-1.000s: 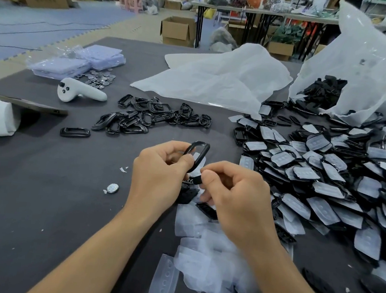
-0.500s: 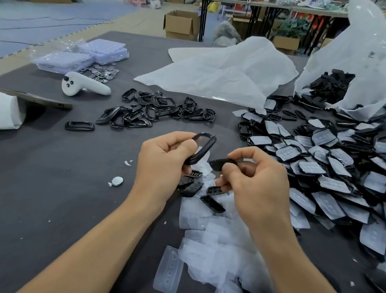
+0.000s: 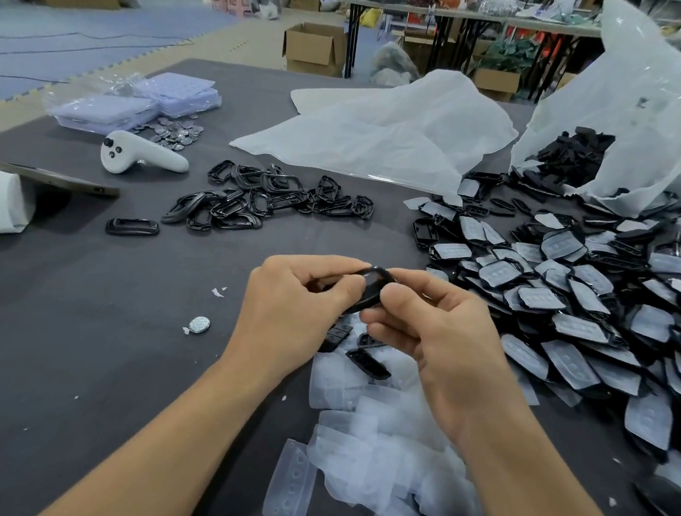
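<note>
Over the middle of the dark table [image 3: 78, 317], my left hand [image 3: 297, 307] and my right hand [image 3: 435, 332] meet on one black plastic frame [image 3: 373, 287]. Left fingers pinch its left end. My right thumb and fingers curl round its right end and press against it. A small black insert that the right hand held earlier is hidden between the fingers. Under the hands lie several loose black inserts [image 3: 366, 363] on a heap of clear film pieces [image 3: 380, 438].
A pile of black frames [image 3: 261, 201] lies beyond the hands, one single frame [image 3: 131, 226] left of it. Film-covered black parts [image 3: 573, 303] fill the right side below a white bag [image 3: 651, 120]. A white controller [image 3: 142, 155], coin cells [image 3: 177, 130] and one loose cell [image 3: 199, 324] lie left.
The right hand pulled a black insert away from the frame, then came back to it. Now both hands are closed together on the frame, which has tipped from upright to lying nearly flat.
</note>
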{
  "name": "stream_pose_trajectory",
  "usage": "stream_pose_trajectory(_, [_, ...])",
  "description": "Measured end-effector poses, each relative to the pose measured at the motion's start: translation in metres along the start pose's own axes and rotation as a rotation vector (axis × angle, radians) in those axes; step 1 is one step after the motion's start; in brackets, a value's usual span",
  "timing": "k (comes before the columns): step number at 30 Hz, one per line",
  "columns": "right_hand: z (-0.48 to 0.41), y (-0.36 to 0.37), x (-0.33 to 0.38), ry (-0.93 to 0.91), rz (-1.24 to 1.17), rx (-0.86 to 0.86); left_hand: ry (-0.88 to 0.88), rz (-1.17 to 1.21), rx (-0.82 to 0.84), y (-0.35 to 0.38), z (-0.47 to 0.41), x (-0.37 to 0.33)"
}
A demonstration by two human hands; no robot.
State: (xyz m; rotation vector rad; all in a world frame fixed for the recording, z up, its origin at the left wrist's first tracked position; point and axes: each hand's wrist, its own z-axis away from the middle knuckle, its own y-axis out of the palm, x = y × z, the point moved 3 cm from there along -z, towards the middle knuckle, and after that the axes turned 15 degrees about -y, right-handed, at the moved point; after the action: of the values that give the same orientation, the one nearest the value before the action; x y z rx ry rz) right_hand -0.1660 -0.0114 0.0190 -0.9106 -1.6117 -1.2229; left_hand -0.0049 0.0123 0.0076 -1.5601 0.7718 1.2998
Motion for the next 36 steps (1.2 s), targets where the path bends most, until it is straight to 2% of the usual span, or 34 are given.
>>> stream_pose_trajectory(5, [-0.0017,-0.0019,0.0006,-0.009,0.026,-0.054,-0.036,0.057,-0.002,0.0065,0.0045,-0.0002])
stream_pose_trajectory(9, [-0.0021,-0.0033,0.0007,-0.003,-0.01,-0.11,-0.134,0.222,0.067,0.0089,0.0026,0.0009])
stream_pose_trajectory(13, [-0.0011,-0.0019,-0.0015,0.01,0.029,-0.092,-0.164,0.333,0.118,0.0076,0.0009,0.0024])
stream_pose_trajectory(17, [-0.0017,-0.0016,0.0004,-0.06,0.139,-0.065,-0.214,0.41,0.155,0.0057,0.0001,0.0028])
stream_pose_trajectory(21, [-0.0014,-0.0014,0.001,-0.089,0.168,-0.061,-0.265,0.427,0.154,0.0057,-0.0013,0.0065])
stream_pose_trajectory(27, [-0.0043,-0.0062,-0.0013,-0.033,0.067,-0.152,-0.28,0.38,0.158,0.011,0.0009,0.0066])
stream_pose_trajectory(36, [-0.0045,-0.0032,-0.0059,0.017,0.087,-0.092,-0.335,0.467,0.192,0.0094,-0.0015,0.0084])
